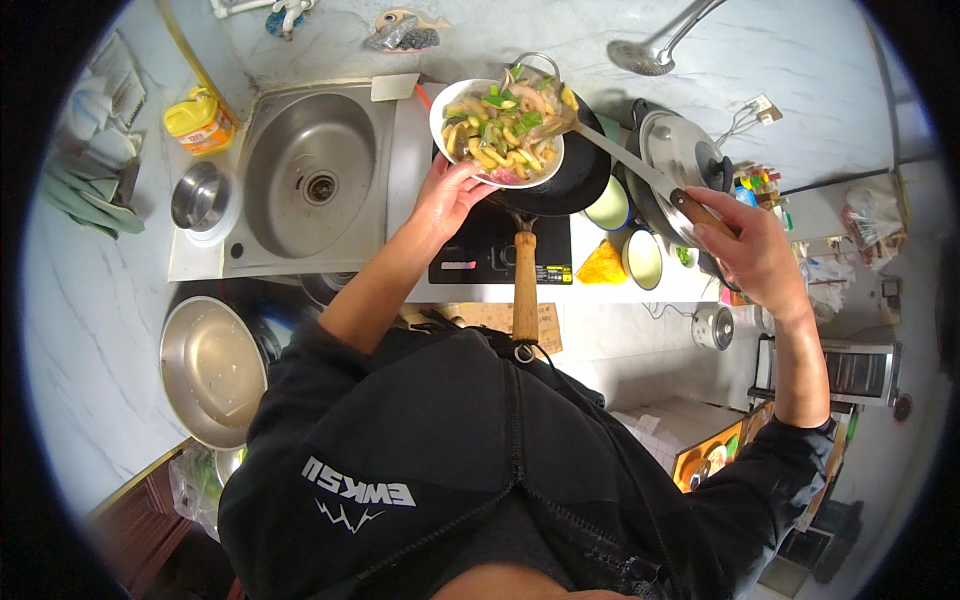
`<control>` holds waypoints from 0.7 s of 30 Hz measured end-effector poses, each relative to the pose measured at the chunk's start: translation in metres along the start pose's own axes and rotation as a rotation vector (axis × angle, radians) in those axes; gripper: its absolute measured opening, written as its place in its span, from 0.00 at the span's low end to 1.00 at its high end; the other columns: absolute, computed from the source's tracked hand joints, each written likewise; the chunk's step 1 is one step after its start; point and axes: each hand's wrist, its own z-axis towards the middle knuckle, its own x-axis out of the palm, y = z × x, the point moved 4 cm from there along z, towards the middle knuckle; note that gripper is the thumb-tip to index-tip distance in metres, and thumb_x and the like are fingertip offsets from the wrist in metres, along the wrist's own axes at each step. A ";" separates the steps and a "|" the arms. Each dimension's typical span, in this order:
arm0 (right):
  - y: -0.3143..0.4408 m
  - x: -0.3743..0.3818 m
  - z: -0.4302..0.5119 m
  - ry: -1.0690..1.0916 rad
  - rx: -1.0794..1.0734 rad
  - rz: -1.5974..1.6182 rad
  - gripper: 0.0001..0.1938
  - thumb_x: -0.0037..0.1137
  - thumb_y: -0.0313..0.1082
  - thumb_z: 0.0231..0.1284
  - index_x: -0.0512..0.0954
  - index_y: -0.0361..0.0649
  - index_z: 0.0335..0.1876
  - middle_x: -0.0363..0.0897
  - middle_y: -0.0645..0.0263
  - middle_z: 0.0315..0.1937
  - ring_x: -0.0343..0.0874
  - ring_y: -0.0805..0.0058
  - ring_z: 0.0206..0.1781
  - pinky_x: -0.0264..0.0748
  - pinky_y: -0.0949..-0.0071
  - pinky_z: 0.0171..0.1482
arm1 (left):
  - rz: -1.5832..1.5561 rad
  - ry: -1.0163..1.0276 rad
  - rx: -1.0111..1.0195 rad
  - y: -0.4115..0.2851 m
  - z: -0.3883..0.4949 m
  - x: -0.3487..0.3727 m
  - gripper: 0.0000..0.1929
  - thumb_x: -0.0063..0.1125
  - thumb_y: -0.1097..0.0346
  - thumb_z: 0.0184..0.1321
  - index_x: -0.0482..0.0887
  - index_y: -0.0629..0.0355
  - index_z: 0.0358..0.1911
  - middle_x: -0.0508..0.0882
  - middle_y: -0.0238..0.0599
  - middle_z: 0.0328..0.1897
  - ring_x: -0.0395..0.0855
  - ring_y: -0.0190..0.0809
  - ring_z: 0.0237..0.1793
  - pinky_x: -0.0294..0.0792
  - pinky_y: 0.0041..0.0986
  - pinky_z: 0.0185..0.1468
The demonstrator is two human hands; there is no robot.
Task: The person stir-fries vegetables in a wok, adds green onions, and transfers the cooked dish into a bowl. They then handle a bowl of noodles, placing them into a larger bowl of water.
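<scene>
My left hand (448,196) grips the near rim of a white bowl (447,97). Heaped in the bowl is stir-fried food (499,127) with yellowish slices, green pieces and some pinkish bits. My right hand (757,240) is closed around the wooden handle of a metal spatula (626,156), whose blade rests against the food at the bowl's right side. Beneath the bowl lies a black wok (581,169), its wooden handle (525,285) pointing toward my body. The wok stands on a black induction cooktop (480,251). Most of the wok's left side is hidden by the bowl.
Left of the cooktop is a steel sink (311,172), with a metal bowl (201,196) and a yellow jug (198,121) beyond. A lidded pot (679,150), enamel bowls (643,259) and an orange cloth (602,264) stand at right. A skimmer (645,58) hangs on the wall.
</scene>
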 end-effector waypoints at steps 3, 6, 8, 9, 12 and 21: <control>0.002 0.002 -0.003 -0.073 -0.089 -0.129 0.19 0.54 0.29 0.58 0.73 0.42 0.57 0.77 0.67 0.24 0.71 0.85 0.24 0.69 0.82 0.29 | 0.032 0.032 -0.014 0.000 0.000 0.001 0.32 0.53 0.75 0.57 0.54 0.53 0.65 0.69 0.45 0.62 0.72 0.47 0.59 0.69 0.43 0.62; 0.004 0.009 -0.005 -0.210 -0.287 -0.180 0.19 0.54 0.30 0.57 0.74 0.43 0.55 0.78 0.59 0.27 0.76 0.71 0.28 0.72 0.74 0.33 | 0.066 0.024 -0.029 -0.002 0.000 -0.002 0.32 0.53 0.75 0.57 0.54 0.53 0.65 0.69 0.45 0.62 0.72 0.47 0.59 0.69 0.43 0.62; 0.004 0.010 -0.008 -0.280 -0.356 -0.224 0.18 0.54 0.31 0.57 0.75 0.44 0.55 0.77 0.55 0.28 0.77 0.62 0.29 0.73 0.70 0.33 | 0.061 0.053 -0.029 -0.002 -0.002 -0.003 0.32 0.53 0.74 0.57 0.54 0.53 0.65 0.69 0.44 0.62 0.72 0.47 0.59 0.68 0.43 0.62; 0.003 0.011 -0.010 -0.291 -0.345 -0.263 0.18 0.54 0.31 0.57 0.75 0.45 0.54 0.78 0.55 0.30 0.78 0.60 0.31 0.73 0.70 0.33 | 0.060 0.073 -0.020 -0.003 -0.003 -0.004 0.32 0.53 0.74 0.57 0.54 0.53 0.65 0.69 0.44 0.62 0.72 0.47 0.59 0.68 0.44 0.63; 0.000 0.012 -0.017 -0.329 -0.272 -0.393 0.18 0.55 0.31 0.56 0.75 0.47 0.54 0.77 0.54 0.32 0.77 0.56 0.32 0.73 0.68 0.34 | 0.042 0.073 -0.027 -0.003 -0.004 -0.009 0.32 0.53 0.74 0.58 0.54 0.53 0.65 0.69 0.44 0.62 0.72 0.47 0.60 0.67 0.44 0.64; -0.035 -0.004 -0.001 -0.110 0.055 0.271 0.20 0.54 0.34 0.61 0.72 0.43 0.59 0.69 0.75 0.17 0.63 0.91 0.16 0.59 0.84 0.17 | -0.009 0.055 -0.049 -0.005 -0.006 -0.017 0.31 0.54 0.74 0.58 0.55 0.52 0.64 0.70 0.43 0.61 0.72 0.46 0.60 0.66 0.46 0.64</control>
